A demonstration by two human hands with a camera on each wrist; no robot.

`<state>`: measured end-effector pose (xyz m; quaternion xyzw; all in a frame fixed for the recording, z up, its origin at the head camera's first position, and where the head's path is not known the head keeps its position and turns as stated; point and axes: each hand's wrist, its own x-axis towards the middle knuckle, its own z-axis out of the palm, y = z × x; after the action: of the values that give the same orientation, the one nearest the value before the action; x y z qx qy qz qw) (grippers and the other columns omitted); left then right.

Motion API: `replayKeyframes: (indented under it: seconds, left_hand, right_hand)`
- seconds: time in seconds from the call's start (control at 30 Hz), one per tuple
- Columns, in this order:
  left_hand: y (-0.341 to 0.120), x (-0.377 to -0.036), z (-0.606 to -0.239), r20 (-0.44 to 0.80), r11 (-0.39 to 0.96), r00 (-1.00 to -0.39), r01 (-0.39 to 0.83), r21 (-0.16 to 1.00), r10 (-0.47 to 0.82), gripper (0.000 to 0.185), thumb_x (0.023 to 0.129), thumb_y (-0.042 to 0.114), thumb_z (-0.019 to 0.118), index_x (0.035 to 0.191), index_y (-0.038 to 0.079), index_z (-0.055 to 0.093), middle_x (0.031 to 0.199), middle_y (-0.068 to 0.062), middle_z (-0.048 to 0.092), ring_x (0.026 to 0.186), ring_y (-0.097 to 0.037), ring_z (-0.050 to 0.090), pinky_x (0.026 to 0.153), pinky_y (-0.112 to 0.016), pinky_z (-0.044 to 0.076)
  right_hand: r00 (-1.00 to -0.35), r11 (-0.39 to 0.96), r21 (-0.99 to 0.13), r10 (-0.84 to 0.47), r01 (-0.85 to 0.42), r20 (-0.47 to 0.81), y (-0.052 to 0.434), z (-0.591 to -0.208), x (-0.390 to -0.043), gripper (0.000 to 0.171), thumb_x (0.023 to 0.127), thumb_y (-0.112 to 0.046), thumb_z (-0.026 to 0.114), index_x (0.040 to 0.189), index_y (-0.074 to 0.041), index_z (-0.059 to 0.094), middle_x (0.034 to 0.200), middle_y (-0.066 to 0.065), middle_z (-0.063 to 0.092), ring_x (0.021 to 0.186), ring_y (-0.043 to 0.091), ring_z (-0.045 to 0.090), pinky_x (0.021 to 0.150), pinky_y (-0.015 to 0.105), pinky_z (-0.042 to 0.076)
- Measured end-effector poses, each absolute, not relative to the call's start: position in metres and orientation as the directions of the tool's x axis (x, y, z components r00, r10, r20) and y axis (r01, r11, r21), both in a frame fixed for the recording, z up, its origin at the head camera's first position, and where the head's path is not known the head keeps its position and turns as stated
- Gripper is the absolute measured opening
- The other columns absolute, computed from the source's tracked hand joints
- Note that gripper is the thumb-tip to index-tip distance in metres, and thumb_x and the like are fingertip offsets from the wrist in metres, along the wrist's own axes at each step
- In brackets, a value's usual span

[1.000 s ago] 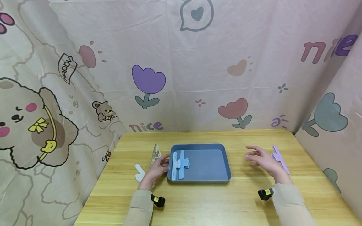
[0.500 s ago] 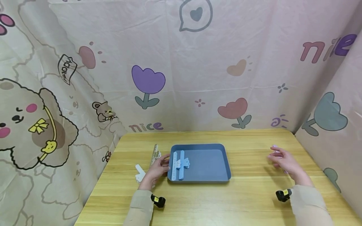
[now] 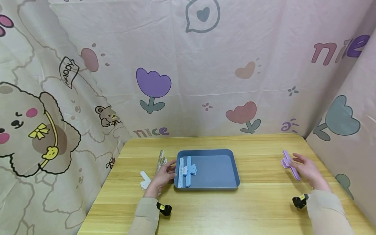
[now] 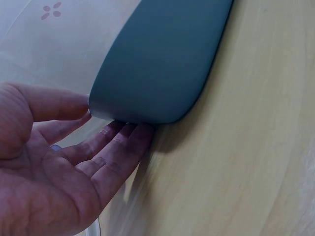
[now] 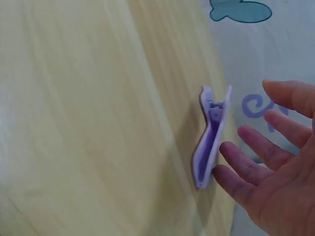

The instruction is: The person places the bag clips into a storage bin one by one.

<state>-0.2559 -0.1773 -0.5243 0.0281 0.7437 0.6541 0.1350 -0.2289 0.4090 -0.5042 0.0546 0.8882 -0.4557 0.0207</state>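
My left hand is at the left wall of a shallow blue-grey tray. In the left wrist view the thumb meets its rim and the extended fingers rest against the outer wall. Inside, along the left side, lie a light blue plastic clip and a pale clip with ruler marks. On the right, my right hand is beside a lilac plastic clip on the table, fingers spread and loosely extended. Its lower fingertips are at the clip's edge; whether they touch is unclear.
Left of the tray, a clear ruler-marked clip and a white clip lie on the wooden table, partly hidden by the left hand. A printed curtain closes off the back and sides.
My right hand has moved right, passing over the lilac clip to its far side, so the clip shows again. The left hand and tray have stayed put.
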Motion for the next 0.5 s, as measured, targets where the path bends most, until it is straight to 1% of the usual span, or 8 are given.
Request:
replayKeyframes:
  seconds: [0.13,0.23,0.27,0.33,0.37,0.43,0.5]
  left_hand:
    - [-0.1770,-0.2566,-0.5253,-0.166,0.139,-0.961,-0.137,0.981,0.221,0.068,0.085,-0.017,0.051,0.149,0.002,0.035,0.137,-0.029,0.047,0.120,-0.040,0.052,0.092,-0.045,0.052]
    - [-0.1770,-0.2564,-0.5255,-0.164,0.138,-0.961,-0.136,0.981,0.222,0.069,0.085,-0.017,0.051,0.149,0.001,0.035,0.137,-0.029,0.047,0.121,-0.041,0.052,0.092,-0.045,0.052]
    - [-0.1771,-0.2562,-0.5254,-0.164,0.138,-0.961,-0.135,0.981,0.223,0.069,0.085,-0.017,0.051,0.149,0.001,0.035,0.137,-0.029,0.046,0.121,-0.041,0.052,0.093,-0.045,0.051]
    - [-0.1773,-0.2560,-0.5252,-0.161,0.141,-0.961,-0.132,0.981,0.223,0.069,0.085,-0.017,0.051,0.149,0.001,0.035,0.137,-0.029,0.046,0.121,-0.041,0.052,0.093,-0.045,0.051]
    - [-0.1774,-0.2559,-0.5250,-0.160,0.141,-0.961,-0.131,0.981,0.223,0.068,0.085,-0.017,0.051,0.149,0.001,0.035,0.137,-0.030,0.046,0.121,-0.041,0.052,0.093,-0.045,0.051]
    - [-0.1778,-0.2562,-0.5252,-0.159,0.143,-0.961,-0.129,0.981,0.225,0.068,0.086,-0.016,0.051,0.149,0.001,0.035,0.137,-0.030,0.046,0.121,-0.041,0.051,0.093,-0.045,0.051]
    - [-0.1781,-0.2566,-0.5251,-0.160,0.143,-0.962,-0.131,0.981,0.221,0.067,0.086,-0.016,0.051,0.149,0.002,0.036,0.138,-0.029,0.047,0.121,-0.040,0.052,0.093,-0.045,0.051]
  right_hand:
    - [-0.991,0.576,-0.806,0.083,0.136,-0.108,0.4113,-0.5083,-0.2308,0.070,0.100,-0.022,0.054,0.148,0.015,0.018,0.143,0.044,0.025,0.127,0.055,0.034,0.072,0.012,0.037]
    - [-0.991,0.563,-0.815,0.078,0.137,-0.112,0.4111,-0.5088,-0.2305,0.070,0.100,-0.020,0.054,0.148,0.015,0.016,0.143,0.046,0.023,0.128,0.056,0.032,0.071,0.011,0.036]
    - [-0.991,0.564,-0.814,0.079,0.137,-0.112,0.4106,-0.5086,-0.2302,0.070,0.100,-0.020,0.054,0.148,0.014,0.016,0.142,0.046,0.024,0.128,0.056,0.033,0.071,0.009,0.037]
    - [-0.991,0.559,-0.818,0.076,0.135,-0.112,0.4090,-0.5081,-0.2294,0.070,0.099,-0.018,0.054,0.148,0.014,0.016,0.141,0.047,0.024,0.123,0.053,0.040,0.071,0.010,0.041]
    - [-0.990,0.548,-0.825,0.074,0.137,-0.116,0.4082,-0.5081,-0.2292,0.070,0.099,-0.017,0.054,0.148,0.014,0.015,0.141,0.048,0.024,0.118,0.049,0.046,0.071,0.012,0.045]
    - [-0.990,0.525,-0.840,0.070,0.141,-0.122,0.4058,-0.5084,-0.2290,0.069,0.099,-0.014,0.054,0.148,0.014,0.015,0.140,0.048,0.023,0.105,0.030,0.058,0.071,0.017,0.050]
    - [-0.989,0.480,-0.865,0.066,0.146,-0.130,0.4030,-0.5094,-0.2291,0.069,0.097,-0.009,0.055,0.148,0.015,0.014,0.140,0.048,0.021,0.091,0.012,0.061,0.072,0.023,0.055]
